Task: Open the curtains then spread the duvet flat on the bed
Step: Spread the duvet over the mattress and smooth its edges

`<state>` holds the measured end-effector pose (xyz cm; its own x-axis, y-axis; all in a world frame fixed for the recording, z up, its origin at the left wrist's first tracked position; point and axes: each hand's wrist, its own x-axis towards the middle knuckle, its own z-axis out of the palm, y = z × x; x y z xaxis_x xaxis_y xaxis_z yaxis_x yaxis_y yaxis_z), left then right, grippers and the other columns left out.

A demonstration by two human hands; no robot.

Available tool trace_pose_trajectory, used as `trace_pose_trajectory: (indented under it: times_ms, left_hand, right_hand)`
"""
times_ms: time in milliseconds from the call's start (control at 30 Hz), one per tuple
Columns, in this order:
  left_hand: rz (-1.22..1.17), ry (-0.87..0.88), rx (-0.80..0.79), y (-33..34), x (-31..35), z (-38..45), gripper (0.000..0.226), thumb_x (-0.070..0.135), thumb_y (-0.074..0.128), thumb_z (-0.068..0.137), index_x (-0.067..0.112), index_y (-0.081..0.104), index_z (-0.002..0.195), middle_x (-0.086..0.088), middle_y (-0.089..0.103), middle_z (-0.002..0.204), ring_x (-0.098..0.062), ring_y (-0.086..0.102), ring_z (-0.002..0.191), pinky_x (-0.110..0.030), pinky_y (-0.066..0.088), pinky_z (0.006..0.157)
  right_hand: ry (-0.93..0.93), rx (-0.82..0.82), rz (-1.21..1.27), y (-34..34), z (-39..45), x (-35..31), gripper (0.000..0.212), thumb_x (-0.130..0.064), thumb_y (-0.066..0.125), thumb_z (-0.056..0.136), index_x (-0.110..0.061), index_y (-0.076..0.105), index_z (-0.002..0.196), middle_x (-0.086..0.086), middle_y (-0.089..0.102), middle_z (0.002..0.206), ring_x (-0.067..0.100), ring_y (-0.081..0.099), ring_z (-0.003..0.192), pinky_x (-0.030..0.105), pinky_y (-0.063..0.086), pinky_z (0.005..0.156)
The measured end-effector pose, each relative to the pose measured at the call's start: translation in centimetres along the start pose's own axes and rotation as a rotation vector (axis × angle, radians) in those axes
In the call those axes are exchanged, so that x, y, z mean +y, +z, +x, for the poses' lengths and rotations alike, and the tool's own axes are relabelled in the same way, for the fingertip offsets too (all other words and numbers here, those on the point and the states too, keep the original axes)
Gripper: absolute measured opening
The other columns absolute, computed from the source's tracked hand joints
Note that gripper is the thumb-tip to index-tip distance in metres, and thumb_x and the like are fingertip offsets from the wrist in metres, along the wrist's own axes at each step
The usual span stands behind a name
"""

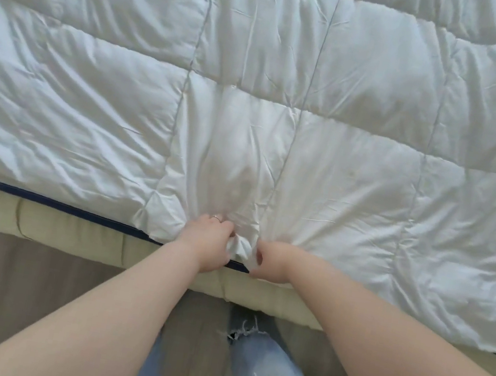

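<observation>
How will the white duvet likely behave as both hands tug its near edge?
Probably floppy: the duvet bunches into folds where the left hand and right hand grip it. Its puffy quilted panels suggest it is light for its size. Its sheen hints it may slide easily.

Left hand (209, 240) and right hand (271, 261), fists bunching duvet (250, 128) edge

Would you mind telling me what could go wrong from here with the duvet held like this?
Both the left hand and right hand pinch the duvet close together at its near edge, so a pull may leave the bunched fan of creases there. Pulling further could also drag that edge off the mattress.
</observation>
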<state>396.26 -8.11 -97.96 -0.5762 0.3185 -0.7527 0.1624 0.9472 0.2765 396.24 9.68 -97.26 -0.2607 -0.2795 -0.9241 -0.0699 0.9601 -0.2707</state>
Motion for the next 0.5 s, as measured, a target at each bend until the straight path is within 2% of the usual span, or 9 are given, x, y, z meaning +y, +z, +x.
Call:
trace_pose_trajectory:
  times_ms: [67,167,233,300,367,433,500]
  left_hand:
    - [-0.141,0.037,0.09,0.6,-0.5,-0.7,0.04,0.03,0.051,0.088,0.026,0.055,0.128,-0.001,0.053,0.126,-0.025,0.049,0.114,-0.04,0.044,0.095]
    - [-0.295,0.086,0.271,0.9,-3.7,-2.5,0.036,0.016,0.053,0.085,0.022,0.06,0.12,0.001,0.053,0.118,-0.022,0.046,0.113,-0.038,0.045,0.093]
    - [-0.257,0.139,0.414,0.2,-6.6,-3.9,0.034,0.012,0.056,0.082,0.018,0.061,0.114,0.0,0.053,0.113,-0.023,0.047,0.109,-0.037,0.046,0.091]
    - [-0.166,0.214,0.491,-0.6,-10.1,-5.1,0.037,0.013,0.061,0.077,0.017,0.062,0.114,-0.003,0.053,0.111,-0.027,0.049,0.107,-0.04,0.047,0.089]
    - [-0.061,0.243,0.49,-1.3,-13.9,-6.1,0.048,0.017,0.064,0.072,0.019,0.059,0.12,-0.006,0.052,0.118,-0.03,0.048,0.112,-0.043,0.044,0.092]
    - [0.056,0.179,0.42,-2.0,-18.8,-6.9,0.06,0.024,0.065,0.07,0.025,0.052,0.128,-0.006,0.046,0.128,-0.031,0.041,0.122,-0.043,0.033,0.101]
    - [0.175,0.08,0.351,-2.6,-23.8,-7.5,0.068,0.03,0.066,0.07,0.034,0.042,0.134,-0.005,0.037,0.136,-0.029,0.03,0.129,-0.041,0.021,0.104]
  right_hand:
    - [0.031,0.092,0.081,0.3,-0.7,0.5,0.021,-0.039,0.055,0.092,-0.019,0.054,0.101,0.004,0.064,0.106,0.024,0.055,0.089,0.031,0.039,0.075]
    - [0.094,0.261,0.198,1.0,-1.1,-0.5,0.015,-0.039,0.052,0.092,-0.025,0.055,0.097,-0.004,0.063,0.092,0.02,0.059,0.083,0.032,0.044,0.068]
    - [0.076,0.365,0.292,1.3,-1.0,-2.6,0.009,-0.036,0.051,0.093,-0.029,0.053,0.099,-0.009,0.062,0.085,0.016,0.06,0.078,0.033,0.049,0.066]
    - [0.003,0.501,0.373,1.2,-0.6,-5.9,0.009,-0.03,0.054,0.093,-0.03,0.053,0.102,-0.012,0.058,0.082,0.011,0.056,0.077,0.028,0.047,0.065]
    - [-0.075,0.687,0.404,1.0,0.2,-10.0,0.014,-0.023,0.059,0.092,-0.027,0.056,0.105,-0.013,0.054,0.087,0.009,0.051,0.081,0.025,0.041,0.067]
    - [-0.146,0.832,0.431,0.3,1.8,-15.2,0.022,-0.016,0.062,0.09,-0.02,0.059,0.111,-0.007,0.054,0.097,0.012,0.052,0.088,0.028,0.044,0.075]
    - [-0.174,0.882,0.452,-0.2,3.7,-20.5,0.032,-0.012,0.064,0.087,-0.013,0.059,0.118,0.001,0.054,0.109,0.02,0.055,0.099,0.033,0.047,0.084]
